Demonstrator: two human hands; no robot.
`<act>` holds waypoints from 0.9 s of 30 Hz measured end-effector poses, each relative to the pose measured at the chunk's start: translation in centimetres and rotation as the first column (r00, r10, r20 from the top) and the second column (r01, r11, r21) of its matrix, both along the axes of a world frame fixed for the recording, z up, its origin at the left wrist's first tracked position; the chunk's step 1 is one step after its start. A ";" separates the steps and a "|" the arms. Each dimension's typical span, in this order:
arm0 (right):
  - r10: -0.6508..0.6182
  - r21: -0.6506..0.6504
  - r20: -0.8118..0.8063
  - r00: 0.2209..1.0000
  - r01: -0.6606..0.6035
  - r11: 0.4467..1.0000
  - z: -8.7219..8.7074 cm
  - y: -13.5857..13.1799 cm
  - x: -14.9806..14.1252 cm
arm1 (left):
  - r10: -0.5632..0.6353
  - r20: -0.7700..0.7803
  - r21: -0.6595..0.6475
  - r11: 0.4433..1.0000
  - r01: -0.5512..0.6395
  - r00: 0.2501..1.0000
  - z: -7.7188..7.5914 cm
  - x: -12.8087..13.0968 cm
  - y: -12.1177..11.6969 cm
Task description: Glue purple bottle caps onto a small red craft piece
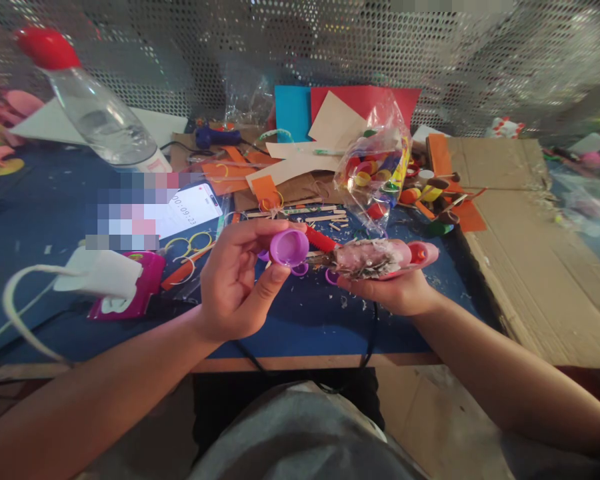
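Between the thumb and fingers of my left hand [240,277] is a purple bottle cap [290,248], its hollow side facing me. My right hand [405,293] grips a pink hot glue gun [373,259] from below. Grimy, whitish residue coats the front of the gun, and its nozzle points left, close to the cap; I cannot tell whether they touch. Behind the nozzle shows a red ridged piece [321,238]. More purple rings or caps lie on the blue tabletop [300,327] beneath my hands, one of them a purple ring [331,276].
A clear bottle with a red cap [100,120] stands left, behind a lit phone [193,210]. A white charger [100,280] rests on a magenta item. Behind my hands are a bag of colourful caps [375,167], paper sheets and wooden sticks. Cardboard [545,267] covers the right side.
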State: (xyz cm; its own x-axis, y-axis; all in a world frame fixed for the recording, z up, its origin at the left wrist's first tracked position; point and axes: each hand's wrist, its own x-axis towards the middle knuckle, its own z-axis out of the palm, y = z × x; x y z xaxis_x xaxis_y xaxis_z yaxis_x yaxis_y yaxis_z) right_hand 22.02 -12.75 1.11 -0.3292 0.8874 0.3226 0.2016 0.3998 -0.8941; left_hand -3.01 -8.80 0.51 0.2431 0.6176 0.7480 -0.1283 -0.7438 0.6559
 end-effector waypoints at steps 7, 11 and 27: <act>0.003 0.049 -0.043 0.999 -0.001 0.999 -0.1 0.0 0.0 | -0.023 -0.009 0.004 1.000 0.023 1.000 0.2 -0.1 0.0; 0.009 0.101 -0.061 0.998 -0.003 0.995 -0.3 0.0 0.1 | -0.002 -0.019 0.010 1.000 0.002 1.000 0.1 -0.1 0.0; -0.047 0.137 -0.050 0.998 0.053 0.989 -0.8 0.1 0.3 | -0.122 0.057 -0.064 0.990 0.125 0.991 -0.6 -0.3 0.1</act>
